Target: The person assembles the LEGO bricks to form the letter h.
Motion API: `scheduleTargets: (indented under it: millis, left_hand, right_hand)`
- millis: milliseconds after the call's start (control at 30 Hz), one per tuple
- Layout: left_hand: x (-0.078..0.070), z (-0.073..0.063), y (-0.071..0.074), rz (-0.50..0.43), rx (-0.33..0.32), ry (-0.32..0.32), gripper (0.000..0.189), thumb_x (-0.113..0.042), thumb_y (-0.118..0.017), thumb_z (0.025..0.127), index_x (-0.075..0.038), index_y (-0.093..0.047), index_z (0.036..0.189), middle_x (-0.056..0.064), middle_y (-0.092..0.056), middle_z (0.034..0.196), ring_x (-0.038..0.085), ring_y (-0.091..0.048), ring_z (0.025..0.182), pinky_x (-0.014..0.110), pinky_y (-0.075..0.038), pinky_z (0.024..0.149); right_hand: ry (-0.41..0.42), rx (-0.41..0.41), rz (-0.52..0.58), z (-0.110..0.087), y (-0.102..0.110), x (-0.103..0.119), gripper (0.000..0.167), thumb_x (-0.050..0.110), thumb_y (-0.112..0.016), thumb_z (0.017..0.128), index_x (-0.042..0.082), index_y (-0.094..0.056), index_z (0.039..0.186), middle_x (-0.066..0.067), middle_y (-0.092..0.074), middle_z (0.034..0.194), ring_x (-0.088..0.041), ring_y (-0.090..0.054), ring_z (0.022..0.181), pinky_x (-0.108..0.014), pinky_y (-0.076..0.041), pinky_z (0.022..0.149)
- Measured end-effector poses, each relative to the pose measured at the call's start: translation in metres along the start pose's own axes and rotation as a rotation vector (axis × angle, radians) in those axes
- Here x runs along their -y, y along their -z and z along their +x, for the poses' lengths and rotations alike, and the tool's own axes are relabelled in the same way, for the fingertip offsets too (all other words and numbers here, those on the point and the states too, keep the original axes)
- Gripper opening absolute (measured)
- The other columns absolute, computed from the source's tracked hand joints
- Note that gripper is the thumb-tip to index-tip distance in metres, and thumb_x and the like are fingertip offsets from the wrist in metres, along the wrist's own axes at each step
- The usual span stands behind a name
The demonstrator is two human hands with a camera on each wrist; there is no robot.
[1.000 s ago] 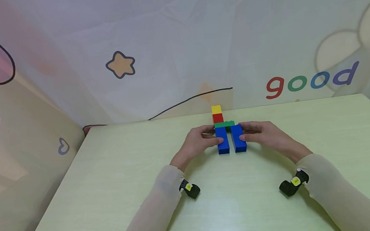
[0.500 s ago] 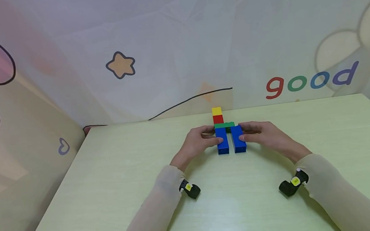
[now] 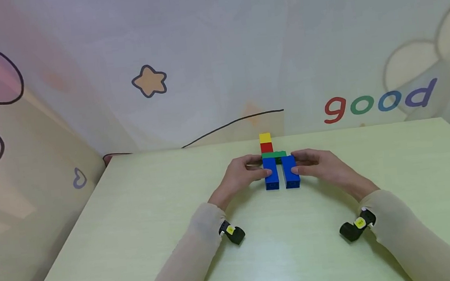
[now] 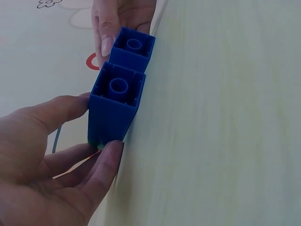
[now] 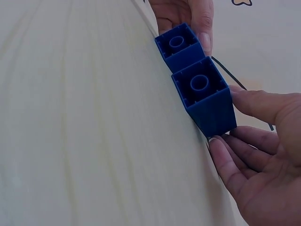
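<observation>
My left hand (image 3: 239, 174) pinches the left blue block (image 3: 271, 174) from its outer side, thumb on top in the head view. The right blue block (image 3: 291, 172) is held the same way by my right hand (image 3: 317, 162). Both are long and run side by side, with a narrow gap between them. Their hollow ends face me; the left wrist view shows a round tube in the left block's end (image 4: 118, 88). A green brick (image 3: 274, 154) bridges their far ends. Beyond it, on the left, come a red brick (image 3: 267, 147) and a yellow brick (image 3: 265, 138).
The pale table (image 3: 157, 237) reaches back to a printed backdrop (image 3: 217, 60) close behind the yellow brick. A black camera sits on each wrist, the left one (image 3: 234, 233) and the right one (image 3: 353, 230).
The yellow and red end has come slightly lower against the backdrop. Both hands keep their hold on the blue blocks, and the head view has shifted a little.
</observation>
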State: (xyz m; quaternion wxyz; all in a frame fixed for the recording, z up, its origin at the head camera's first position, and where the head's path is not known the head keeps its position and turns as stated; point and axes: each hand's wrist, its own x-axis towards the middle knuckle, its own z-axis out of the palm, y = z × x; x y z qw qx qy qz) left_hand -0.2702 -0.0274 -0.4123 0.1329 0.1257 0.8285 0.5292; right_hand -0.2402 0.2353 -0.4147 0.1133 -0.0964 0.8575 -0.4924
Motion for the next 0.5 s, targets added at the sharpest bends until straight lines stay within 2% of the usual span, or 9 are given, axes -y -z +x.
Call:
scheduleTargets:
  millis: [267, 500]
  left_hand:
    - [0.0073, 0.0007, -0.0019, -0.027, -0.016, -0.009, 0.057, -0.025, -0.082, 0.097, -0.008, -0.062, 0.147, 0.009, -0.068, 0.137, 0.026, -0.067, 0.121, 0.041, -0.058, 0.100]
    - [0.0048, -0.0005, -0.0006, -0.023, -0.030, 0.004, 0.059, -0.031, -0.080, 0.098, -0.009, -0.060, 0.149, 0.009, -0.066, 0.141, 0.026, -0.068, 0.121, 0.039, -0.059, 0.098]
  right_hand:
    - [-0.014, -0.004, 0.014, 0.0023, -0.0029, -0.0041, 0.078, 0.040, -0.070, 0.104, 0.004, -0.037, 0.164, -0.025, -0.049, 0.158, -0.045, -0.045, 0.145, -0.062, -0.038, 0.117]
    - [-0.038, 0.006, 0.032, 0.0000, -0.0013, -0.0027, 0.078, 0.046, -0.066, 0.105, 0.004, -0.036, 0.164, -0.024, -0.044, 0.161, -0.045, -0.042, 0.147, -0.066, -0.035, 0.118]
